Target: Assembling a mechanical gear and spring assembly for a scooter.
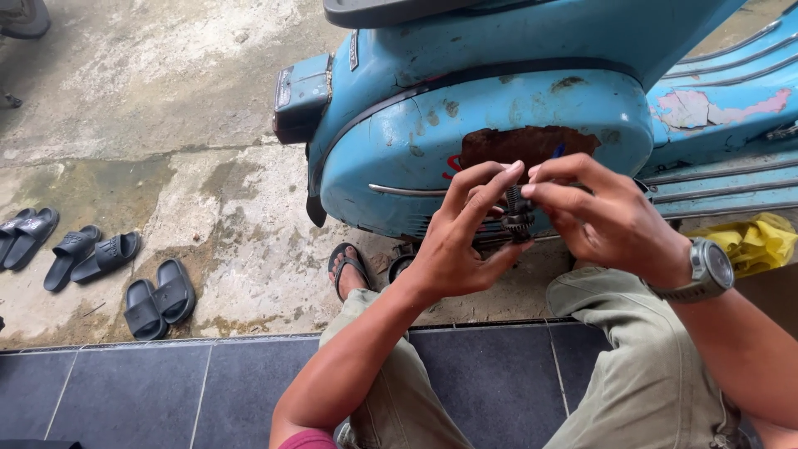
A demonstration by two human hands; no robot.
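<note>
A seated person pinches a small toothed metal gear between left hand and right hand, above the knees beside a blue scooter; greasy fingers could probably let it drop onto the concrete floor.

Six dark slides, one blue scooter, one yellow cloth, one gear shaft.

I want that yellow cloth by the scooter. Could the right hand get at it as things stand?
Probably yes: the yellow cloth lies uncovered on the ground just beyond the right hand, with nothing between them, though that hand grips a small gear shaft now.
</note>
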